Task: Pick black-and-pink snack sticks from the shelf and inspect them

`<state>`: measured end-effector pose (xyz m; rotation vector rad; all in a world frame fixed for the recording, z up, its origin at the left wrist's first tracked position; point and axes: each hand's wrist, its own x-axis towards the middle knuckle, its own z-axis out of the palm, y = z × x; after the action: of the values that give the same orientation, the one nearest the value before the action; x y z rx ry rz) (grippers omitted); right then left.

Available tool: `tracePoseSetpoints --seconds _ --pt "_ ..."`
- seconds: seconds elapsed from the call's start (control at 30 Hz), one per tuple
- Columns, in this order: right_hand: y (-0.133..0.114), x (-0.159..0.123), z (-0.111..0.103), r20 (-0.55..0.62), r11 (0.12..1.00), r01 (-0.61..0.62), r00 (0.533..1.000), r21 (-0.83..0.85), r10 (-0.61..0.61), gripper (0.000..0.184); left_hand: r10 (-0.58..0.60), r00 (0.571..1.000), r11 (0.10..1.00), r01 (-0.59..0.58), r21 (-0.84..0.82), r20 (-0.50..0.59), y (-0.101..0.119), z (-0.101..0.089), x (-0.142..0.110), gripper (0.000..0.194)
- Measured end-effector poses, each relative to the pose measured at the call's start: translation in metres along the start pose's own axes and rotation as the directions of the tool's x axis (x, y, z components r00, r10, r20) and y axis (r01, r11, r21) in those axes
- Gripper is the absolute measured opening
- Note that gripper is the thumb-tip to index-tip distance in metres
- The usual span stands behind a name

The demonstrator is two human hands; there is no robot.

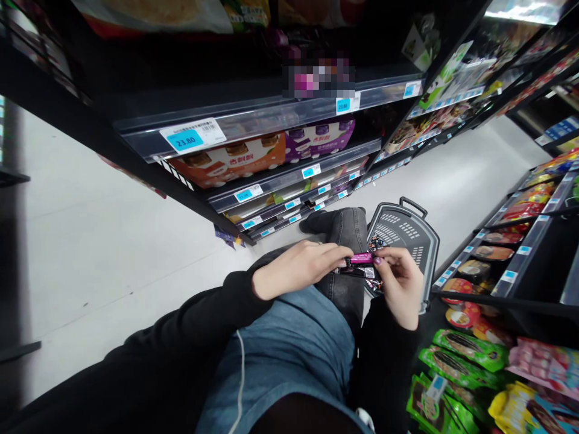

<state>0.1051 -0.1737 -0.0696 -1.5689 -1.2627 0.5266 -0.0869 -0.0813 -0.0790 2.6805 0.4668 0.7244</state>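
Between my two hands, over my bent knee, is a small packet (362, 259) in magenta and black wrapping with a white label patch. My left hand (312, 260) pinches its left end with the fingertips. At its right end, my right hand (400, 280) grips it between thumb and fingers. The packet's exact kind is too small to make out. Just beyond it on the floor stands a grey shopping basket (409, 232) with a slotted bottom and a raised handle. Some small dark, colourful packets (375, 243) lie in it, partly hidden by my hands.
A black shelf rack rises ahead, its edge (271, 117) carrying price tags. Orange (235, 160) and purple multipacks (319, 140) sit below. To the right, a low shelf holds green bags (470, 349) and several cups. Pale floor (90, 241) extends on the left.
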Motion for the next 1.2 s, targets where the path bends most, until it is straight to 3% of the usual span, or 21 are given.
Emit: tracePoseSetpoints --seconds 0.17,0.33,0.43,0.57,0.7,0.77,0.83,1.0,1.1,1.2 --pt "-0.004 -0.001 0.008 -0.108 0.998 -0.011 0.994 0.059 0.017 0.009 -0.03 0.999 0.999 0.031 -0.016 0.02 0.001 0.001 0.001 0.029" --pt "-0.008 -0.001 0.01 -0.008 0.995 0.088 0.996 0.039 -0.087 0.008 -0.077 0.997 0.991 0.079 -0.112 0.028 -0.001 -0.002 0.001 0.041" --pt "-0.008 -0.002 0.009 -0.013 0.992 0.115 0.993 0.057 -0.114 0.008 -0.118 0.991 0.957 0.132 -0.259 0.071 0.001 -0.006 0.003 0.041" --pt "-0.003 -0.004 0.013 -0.053 0.984 0.099 0.994 0.148 -0.092 0.012 -0.238 0.955 0.792 0.295 -0.534 0.174 0.006 -0.007 0.007 0.041" --pt "0.003 -0.005 0.023 -0.077 0.932 0.064 0.996 0.355 -0.039 0.022 -0.332 0.884 0.483 0.46 -0.745 0.33 0.009 -0.006 0.011 0.039" --pt "0.002 -0.004 0.027 -0.102 0.89 0.026 0.995 0.455 0.023 0.027 -0.282 0.862 0.332 0.5 -0.8 0.422 0.007 -0.008 0.012 0.035" --pt "-0.001 -0.003 0.028 -0.127 0.869 -0.019 0.987 0.495 0.094 0.03 -0.186 0.844 0.258 0.536 -0.804 0.503 0.003 -0.013 0.013 0.03" --pt "-0.007 0.003 0.013 -0.263 0.88 -0.029 0.949 0.474 0.173 0.022 0.037 0.767 0.301 0.602 -0.739 0.64 -0.011 -0.021 0.006 0.019" --pt "-0.006 0.006 0.005 -0.268 0.889 -0.049 0.945 0.455 0.189 0.021 0.082 0.779 0.295 0.576 -0.762 0.621 -0.017 -0.02 0.0 0.018" --pt "-0.003 0.008 0.002 -0.264 0.88 -0.058 0.943 0.472 0.204 0.021 0.109 0.807 0.234 0.547 -0.804 0.58 -0.02 -0.016 -0.002 0.034"
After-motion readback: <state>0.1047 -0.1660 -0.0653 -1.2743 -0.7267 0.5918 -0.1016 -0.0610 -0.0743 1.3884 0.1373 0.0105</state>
